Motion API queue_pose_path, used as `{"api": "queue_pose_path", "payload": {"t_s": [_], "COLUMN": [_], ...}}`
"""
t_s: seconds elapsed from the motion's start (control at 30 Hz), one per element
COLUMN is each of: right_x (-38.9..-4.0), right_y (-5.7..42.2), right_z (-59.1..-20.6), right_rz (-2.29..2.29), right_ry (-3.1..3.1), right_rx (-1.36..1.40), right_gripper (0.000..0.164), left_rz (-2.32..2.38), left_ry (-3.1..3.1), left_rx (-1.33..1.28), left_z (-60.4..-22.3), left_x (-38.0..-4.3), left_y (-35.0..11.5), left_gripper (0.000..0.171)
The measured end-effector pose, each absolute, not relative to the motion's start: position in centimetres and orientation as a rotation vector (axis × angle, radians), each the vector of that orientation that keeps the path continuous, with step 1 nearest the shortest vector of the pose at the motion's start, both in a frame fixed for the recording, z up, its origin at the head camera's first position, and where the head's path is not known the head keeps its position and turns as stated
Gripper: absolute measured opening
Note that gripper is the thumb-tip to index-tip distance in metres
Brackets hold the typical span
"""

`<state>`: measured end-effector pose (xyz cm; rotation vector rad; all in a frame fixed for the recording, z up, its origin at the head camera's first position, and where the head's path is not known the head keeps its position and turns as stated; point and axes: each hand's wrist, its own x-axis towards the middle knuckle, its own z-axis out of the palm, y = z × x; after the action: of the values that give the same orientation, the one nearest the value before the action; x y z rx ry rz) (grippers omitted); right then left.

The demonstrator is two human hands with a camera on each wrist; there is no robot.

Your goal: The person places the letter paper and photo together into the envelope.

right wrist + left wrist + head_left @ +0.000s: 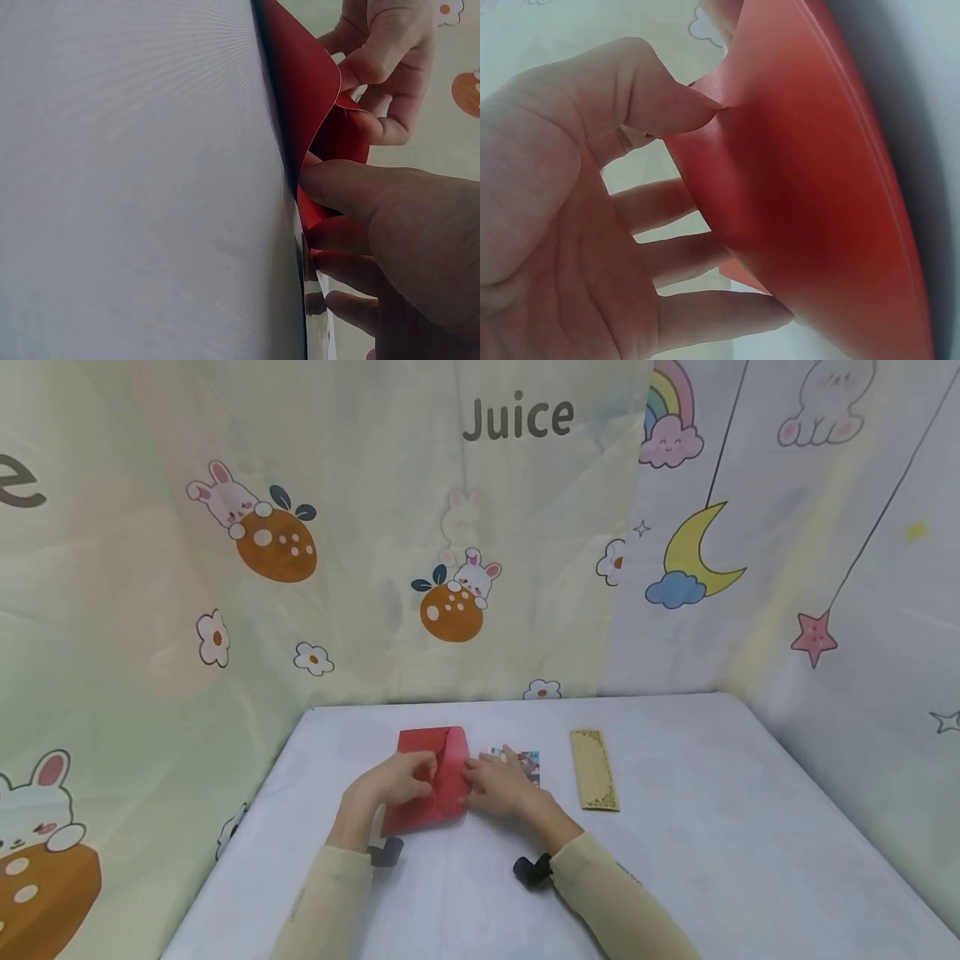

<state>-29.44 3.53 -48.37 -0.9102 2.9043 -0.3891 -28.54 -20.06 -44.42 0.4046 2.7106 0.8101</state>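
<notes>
A red envelope [420, 814] lies on the white table with its flap [453, 768] folded out to the right. My left hand [401, 778] pinches the edge of its pocket between thumb and index finger, lifting the red paper [802, 187] into a bulge; the other fingers spread along that edge. At the flap side, my right hand [498, 785] keeps its fingers fairly straight, with the thumb [341, 187] against the red paper at the opening. A colourful picture card [530, 764] shows partly from under the right hand.
A narrow gold-coloured strip with ornamented ends [595, 770] lies on the table [675, 860], to the right of the picture card. Printed curtains [375, 527] with rabbits and flowers hang behind the table's back edge and along both sides. Black wrist-camera mounts [532, 872] sit near both cuffs.
</notes>
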Motion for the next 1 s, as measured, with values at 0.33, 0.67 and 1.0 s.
{"api": "queue_pose_path", "payload": {"t_s": [0.33,0.67,1.0], "right_x": [-30.1,-30.8,-31.5], "right_y": [3.7,5.6,8.7], "right_z": [-48.9,-48.0,-46.9], "right_rz": [-0.539,-0.665,-0.683], "right_ry": [2.97,2.936,2.863], "right_rx": [-0.911,-0.781,-0.654], "right_gripper": [0.052,0.063,0.079], "left_rz": [0.819,0.828,0.831], "left_ry": [2.703,2.707,2.701], "left_rx": [0.387,0.441,0.396], "left_z": [-44.7,-44.6,-44.2], "left_x": [-28.1,-28.1,-28.0], "left_y": [-19.9,-20.0,-20.0], "left_gripper": [0.023,0.019,0.022]}}
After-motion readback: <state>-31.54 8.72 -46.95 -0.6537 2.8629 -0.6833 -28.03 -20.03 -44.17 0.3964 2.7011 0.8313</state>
